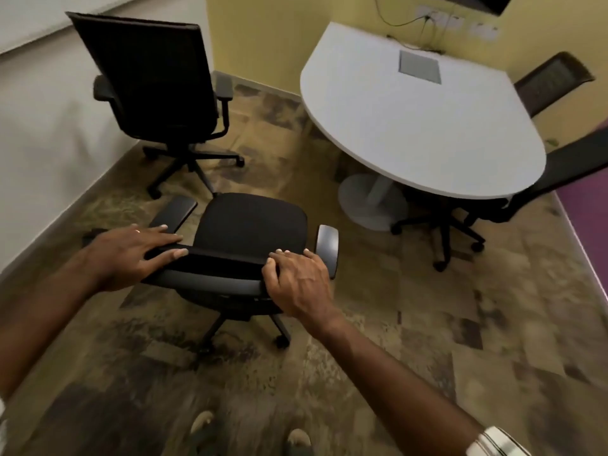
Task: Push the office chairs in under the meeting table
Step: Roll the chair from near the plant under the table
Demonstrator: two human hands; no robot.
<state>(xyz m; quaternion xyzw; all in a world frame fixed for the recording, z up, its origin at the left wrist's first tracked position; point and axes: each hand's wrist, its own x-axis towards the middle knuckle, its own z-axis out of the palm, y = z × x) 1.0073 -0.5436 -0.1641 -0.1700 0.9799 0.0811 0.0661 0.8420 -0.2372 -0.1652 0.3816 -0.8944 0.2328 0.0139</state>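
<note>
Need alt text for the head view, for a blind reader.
Both hands are on the backrest top of an office chair: the left hand rests flat, the right hand curls over it. The white meeting table stands ahead to the right, with a tucked-in chair and a farther chair on its right side; another chair stands apart by the left wall.

On the near chair (253, 222), the backrest shows only edge-on from above, its top rail partly covered by the left hand (131, 248) and right hand (299, 284); the seat hides most of the base. The table (411, 126) conceals the seat of the right-side chair (572, 162), whose back runs off the frame's edge, and all but the upper back of the far chair (552, 80). A dark screen (477, 1) is clipped by the top edge. Two shoes (202, 422) at the bottom edge are blurred and cut short; the wall sockets (450, 19) are too small to make out.
</note>
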